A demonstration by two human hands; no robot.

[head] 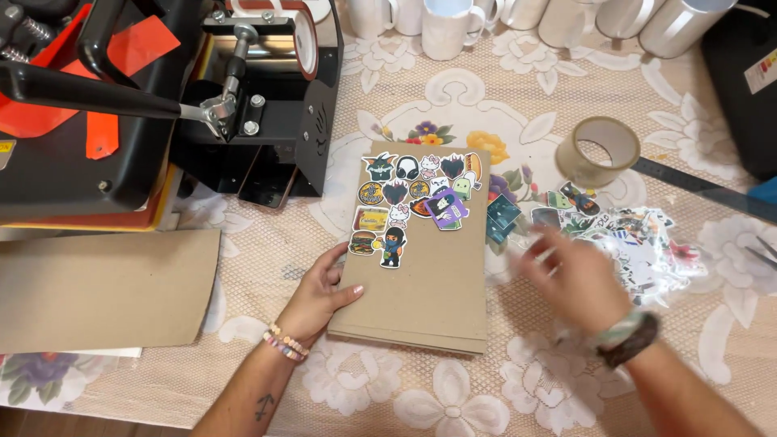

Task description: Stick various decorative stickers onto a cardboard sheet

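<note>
Left hand [320, 293] lies flat and open, fingers spread loosely, palm down on the left edge of the stack of brown cardboard sheets [421, 283], pinning it to the tabletop [267, 259]. It grips nothing; it only presses. The upper half of the top sheet carries a cluster of colourful stickers [409, 198], laid close together, some overlapping. Right hand [571, 279] is blurred, hanging over the lace cloth just right of the stack, fingers pointing toward a loose pile of stickers [631, 243]. How far it is open I cannot tell, nor whether it pinches anything. That pile spreads beside the cardboard, near a roll of clear tape [597, 151] farther back. Off to the left, a black and orange heat press [121, 105] stands, with a separate cardboard sheet [105, 287] lying before it. White mugs [453, 28] line the far edge.
</note>
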